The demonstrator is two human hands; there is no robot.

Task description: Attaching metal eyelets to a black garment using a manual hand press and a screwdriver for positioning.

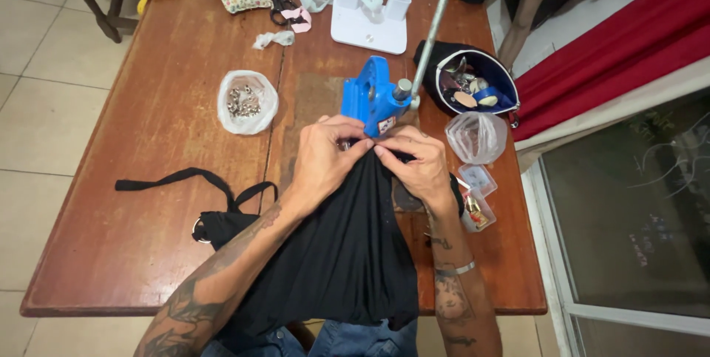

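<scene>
- The left hand (324,157) and the right hand (418,161) meet at the centre of the frame, fingertips pinched together on the top edge of a black pleated fabric garment (344,253).
- Both hands are closed in a pinch on that edge, holding it at the base of a blue metal hand press (372,98), which stands just above them.
- From the hands the garment fans downward to the lower centre of the frame, over the edge of the brown wooden table (133,231).
- A long grey metal lever (436,21) rises from the press toward the top of the frame.
- A white plastic bag of small metal fittings (247,101) lies to the upper left of the hands, well apart.
- A clear plastic bag (477,137) sits just right of the right hand.
- A black strapped fabric piece (214,220) lies at left of the left forearm.
</scene>
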